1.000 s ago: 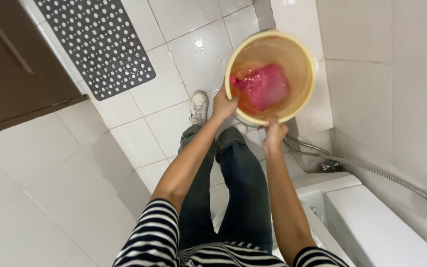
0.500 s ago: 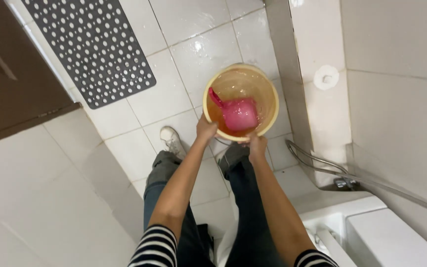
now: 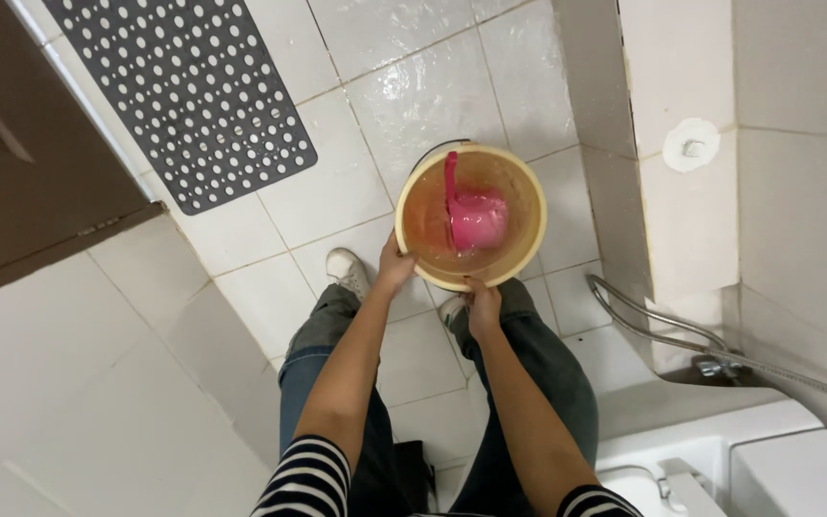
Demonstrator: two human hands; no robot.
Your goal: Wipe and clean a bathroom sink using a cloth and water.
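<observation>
I am holding a round yellow bucket (image 3: pixel 471 215) by its near rim, low over the white tiled floor (image 3: pixel 337 191). My left hand (image 3: pixel 395 271) clasps the rim on its left near side, fingers closed over the edge, and my right hand (image 3: pixel 482 304) grips the rim at the point nearest me, fingers curled shut on it. Inside the bucket lies a pink dipper (image 3: pixel 471 215), its bowl towards the bucket's right side and its long handle reaching up to the far rim; the bucket's inside looks wet. Just below the bucket are my legs in blue jeans, with a white shoe (image 3: pixel 346 270) on the floor to the bucket's lower left, beside my left hand. Well to the bucket's upper left lies a dark grey mat (image 3: pixel 193 96) full of round holes. To the bucket's lower right, a metal hose (image 3: pixel 653 321) curves along the foot of the tiled wall.
</observation>
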